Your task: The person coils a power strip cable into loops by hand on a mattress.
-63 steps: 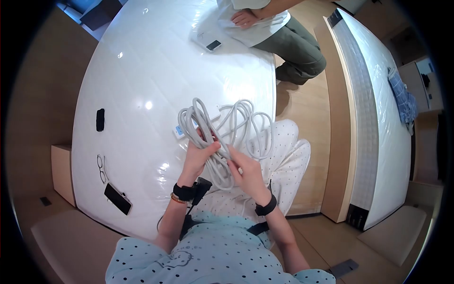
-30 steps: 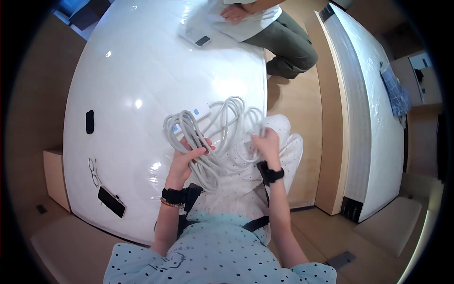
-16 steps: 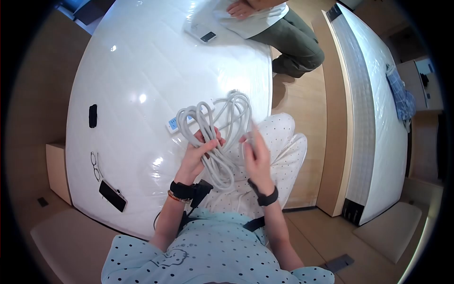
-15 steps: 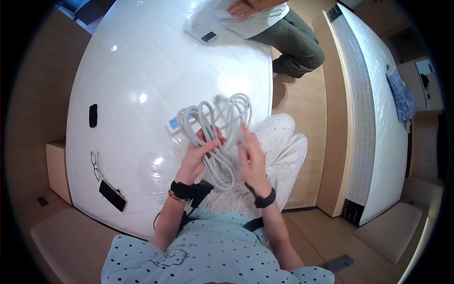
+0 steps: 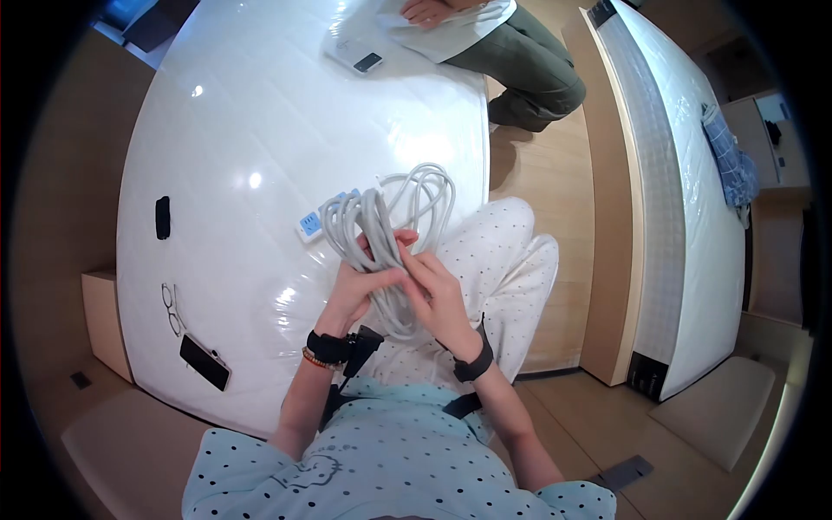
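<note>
A coiled grey-white power cord (image 5: 345,227) is bunched in several loops above my lap. My left hand (image 5: 354,291) is closed around the bundle, with the thumb lying across it. My right hand (image 5: 438,295) presses its fingers and thumb against the right side of the same loops, close to my left thumb. Further loops of the cord spread out beyond my fingers on the mattress. Behind the coil, a white power strip with blue socket faces (image 5: 309,225) lies partly covered by the cord. Some of my fingertips are hidden behind the loops.
I sit on a plastic-wrapped mattress (image 5: 234,130). On it lie a dark phone (image 5: 205,362), eyeglasses (image 5: 171,309), a small black object (image 5: 163,217) and another phone (image 5: 368,62). Another person's leg (image 5: 529,74) is at the far edge. A second wrapped mattress (image 5: 702,251) stands right.
My right hand has moved left from beside the coil onto it and closed on the loops. More loops are gathered at my left hand. The view has shifted slightly.
</note>
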Available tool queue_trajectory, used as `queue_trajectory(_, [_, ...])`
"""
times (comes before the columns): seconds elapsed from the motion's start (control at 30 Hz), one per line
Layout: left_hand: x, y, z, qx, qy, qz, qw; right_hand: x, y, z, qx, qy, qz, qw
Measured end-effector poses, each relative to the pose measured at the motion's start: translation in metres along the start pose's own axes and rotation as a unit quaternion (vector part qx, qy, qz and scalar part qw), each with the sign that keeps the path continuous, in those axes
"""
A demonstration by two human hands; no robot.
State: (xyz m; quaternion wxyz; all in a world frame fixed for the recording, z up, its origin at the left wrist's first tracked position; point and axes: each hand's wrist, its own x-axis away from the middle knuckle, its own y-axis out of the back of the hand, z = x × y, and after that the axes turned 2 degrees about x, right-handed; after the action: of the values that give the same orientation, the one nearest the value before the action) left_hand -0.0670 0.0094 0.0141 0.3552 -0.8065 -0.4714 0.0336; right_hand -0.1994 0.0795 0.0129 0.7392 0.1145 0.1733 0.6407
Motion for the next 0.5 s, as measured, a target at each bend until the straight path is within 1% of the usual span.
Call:
queue_trajectory(0.03, [0.001, 0.002, 0.001, 0.005, 0.003, -0.01, 1.0, 0.0, -0.001, 0.0, 0.008, 0.018, -0.003, 1.0])
queue_trajectory(0.1, [0.002, 0.01, 0.003, 0.016, 0.011, -0.031, 0.999, -0.013, 0.006, 0.002, 0.028, 0.12, -0.02, 0.992])
queue_trajectory(0.17, [0.006, 0.018, 0.001, 0.015, -0.003, -0.024, 1.0, -0.022, 0.011, -0.002, 0.031, 0.137, -0.049, 0.989])
queue_trajectory(0.23, [0.012, 0.026, -0.004, 0.03, -0.012, -0.016, 0.999, -0.022, 0.015, -0.018, 0.02, 0.074, -0.087, 0.993])
queue_trajectory(0.27, [0.015, 0.03, -0.007, 0.024, -0.012, -0.028, 0.999, -0.022, 0.016, -0.028, -0.009, 0.001, -0.102, 0.995])
queue_trajectory(0.33, [0.02, 0.043, -0.013, 0.003, -0.013, -0.023, 1.0, -0.024, 0.017, -0.052, -0.062, -0.141, -0.128, 0.98])
queue_trajectory(0.4, [0.021, 0.045, -0.017, -0.012, -0.028, -0.03, 0.999, -0.028, 0.018, -0.065, -0.135, -0.256, -0.062, 0.955])
queue_trajectory(0.43, [0.022, 0.045, -0.017, -0.016, -0.021, -0.031, 0.999, -0.029, 0.016, -0.071, -0.17, -0.314, -0.029, 0.934])
queue_trajectory(0.5, [0.024, 0.045, -0.016, -0.026, -0.003, -0.028, 0.999, -0.039, 0.01, -0.083, -0.267, -0.382, 0.025, 0.884])
